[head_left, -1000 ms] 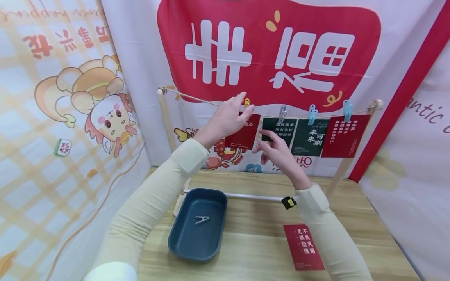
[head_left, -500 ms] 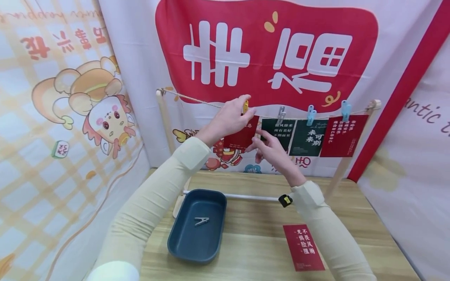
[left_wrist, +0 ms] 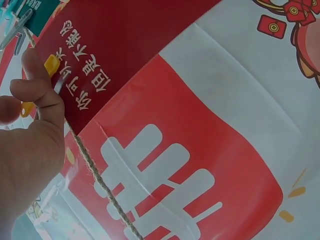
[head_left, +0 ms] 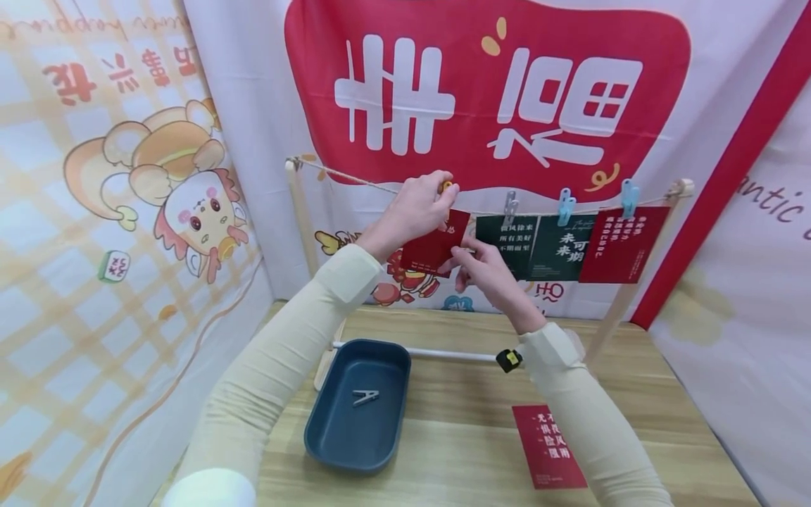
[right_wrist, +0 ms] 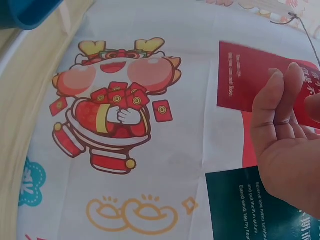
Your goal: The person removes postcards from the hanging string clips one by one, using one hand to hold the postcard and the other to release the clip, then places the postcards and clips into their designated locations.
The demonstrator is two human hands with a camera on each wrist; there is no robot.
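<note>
On the line at the left, my left hand point(head_left: 415, 210) pinches a yellow clothespin point(head_left: 447, 186). A red card point(head_left: 426, 252) with white writing hangs under it, a little tilted. The left wrist view shows thumb and finger on the yellow clip, which sits over the twine point(left_wrist: 100, 180) at the card's top edge. My right hand point(head_left: 486, 273) holds the card's lower right edge between thumb and fingers; in the right wrist view its fingers point(right_wrist: 267, 107) overlap the card, and the exact contact is partly hidden.
Two green cards point(head_left: 507, 243) and another red card point(head_left: 621, 246) hang to the right on grey and blue clothespins point(head_left: 566, 206). A blue tray point(head_left: 355, 443) on the table holds a grey clothespin point(head_left: 365, 397). Beside my right forearm lies a red card point(head_left: 548, 451).
My right hand has moved left to the hanging red card and taken its edge. The card now tilts slightly. My left hand has closed onto the yellow clothespin.
</note>
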